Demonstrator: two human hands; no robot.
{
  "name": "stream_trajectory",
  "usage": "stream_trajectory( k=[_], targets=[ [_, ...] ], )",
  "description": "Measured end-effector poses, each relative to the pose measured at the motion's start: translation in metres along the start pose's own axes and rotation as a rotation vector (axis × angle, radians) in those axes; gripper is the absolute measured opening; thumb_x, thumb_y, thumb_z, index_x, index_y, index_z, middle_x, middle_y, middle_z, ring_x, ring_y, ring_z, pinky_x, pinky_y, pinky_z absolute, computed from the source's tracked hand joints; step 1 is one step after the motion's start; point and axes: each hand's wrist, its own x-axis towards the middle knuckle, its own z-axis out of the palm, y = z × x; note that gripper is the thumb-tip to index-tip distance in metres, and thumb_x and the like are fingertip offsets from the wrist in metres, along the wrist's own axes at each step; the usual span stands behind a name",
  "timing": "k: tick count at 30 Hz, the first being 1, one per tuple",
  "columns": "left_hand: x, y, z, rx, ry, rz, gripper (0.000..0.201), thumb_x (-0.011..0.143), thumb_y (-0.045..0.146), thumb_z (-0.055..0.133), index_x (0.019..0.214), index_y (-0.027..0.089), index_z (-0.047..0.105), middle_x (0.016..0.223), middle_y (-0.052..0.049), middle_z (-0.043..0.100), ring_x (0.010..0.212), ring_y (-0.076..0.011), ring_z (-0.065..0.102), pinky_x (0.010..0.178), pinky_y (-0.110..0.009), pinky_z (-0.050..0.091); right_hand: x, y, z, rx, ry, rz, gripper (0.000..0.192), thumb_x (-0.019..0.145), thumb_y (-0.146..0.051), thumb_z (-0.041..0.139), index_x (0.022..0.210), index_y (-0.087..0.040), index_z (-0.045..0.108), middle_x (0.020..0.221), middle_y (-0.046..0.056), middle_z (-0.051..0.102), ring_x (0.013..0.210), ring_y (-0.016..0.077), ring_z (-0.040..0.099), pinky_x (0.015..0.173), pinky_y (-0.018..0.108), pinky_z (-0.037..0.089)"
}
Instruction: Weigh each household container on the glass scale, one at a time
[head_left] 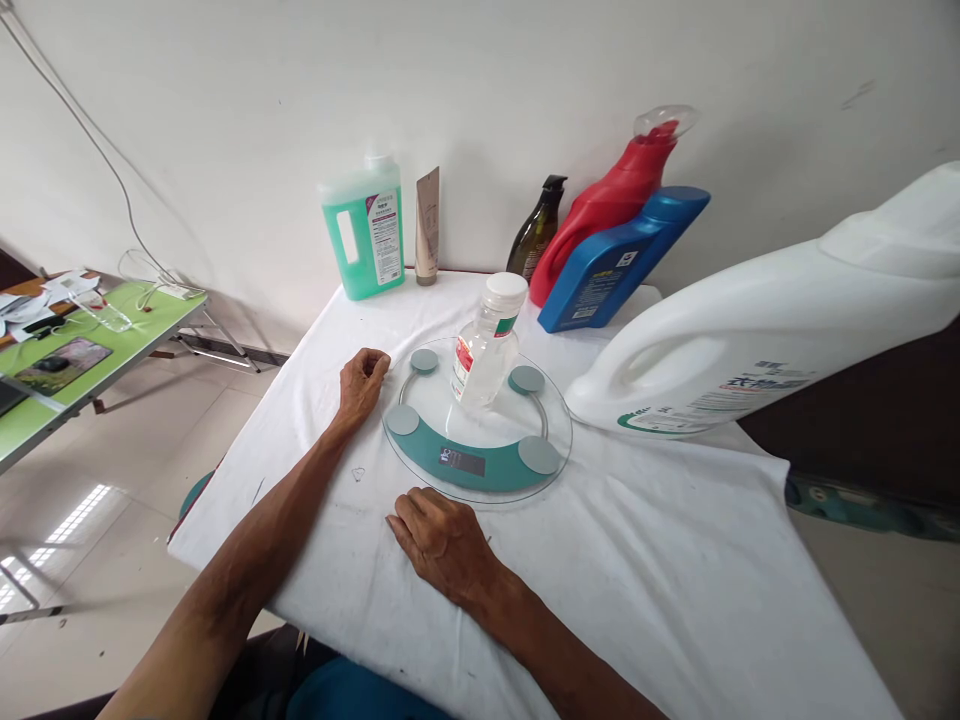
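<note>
A desk (675, 560) draped in white cloth carries everything. Largest is a white jug (757, 330) lying on its side at the right edge, then a red bottle (600, 215) and a blue bottle (611, 265) leaning at the wall, and a green jug (365, 240) standing upright. A round glass scale (472, 455) sits centre, with a small clear bottle (486, 350) standing on it. The left hand (361, 383) rests loosely curled on the cloth just left of the scale, holding nothing; the right hand (442, 540) lies flat, palm down, empty, just before its near rim.
</note>
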Motion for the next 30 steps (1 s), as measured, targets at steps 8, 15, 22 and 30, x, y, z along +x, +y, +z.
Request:
stream_trajectory(
  k=[8,15,22,30],
  targets=[
    [0.0000,-0.0003,-0.0004,0.009,-0.005,0.003,0.024,0.086,0.044,0.062,0.087,0.020,0.066,0.078,-0.002,0.066,0.068,-0.0159,0.058,0.070,-0.030,0.047,-0.0008,0.0004,0.0006,0.002,0.003,0.001,0.025,0.099,-0.012,0.054,0.076,-0.022,0.049,0.068,-0.002,0.050,0.060,0.0130,0.047,0.053,0.029,0.028],
    [-0.0009,0.0013,-0.0008,0.013,-0.002,0.002,0.023,0.087,0.043,0.062,0.086,0.020,0.066,0.077,-0.002,0.067,0.068,-0.0159,0.059,0.069,-0.030,0.049,-0.0003,-0.0001,-0.0001,-0.002,0.001,0.003,0.024,0.099,-0.013,0.054,0.077,-0.022,0.049,0.069,-0.002,0.051,0.061,0.0133,0.047,0.052,0.029,0.029],
    [-0.0010,0.0005,-0.0011,0.005,-0.011,-0.004,0.024,0.087,0.043,0.062,0.086,0.019,0.066,0.078,-0.002,0.067,0.069,-0.0157,0.059,0.070,-0.030,0.050,-0.0001,-0.0004,0.0000,-0.005,0.012,-0.006,0.024,0.099,-0.013,0.053,0.076,-0.020,0.051,0.069,-0.002,0.051,0.061,0.0132,0.047,0.052,0.029,0.029],
    [-0.0014,0.0010,-0.0007,-0.011,-0.004,0.002,0.031,0.089,0.050,0.062,0.087,0.019,0.066,0.078,-0.002,0.067,0.068,-0.0155,0.059,0.068,-0.029,0.048,-0.0009,0.0001,0.0012,-0.014,-0.013,0.002,0.024,0.100,-0.015,0.056,0.077,-0.022,0.049,0.069,-0.002,0.052,0.061,0.0133,0.048,0.053,0.029,0.029]
  ],
)
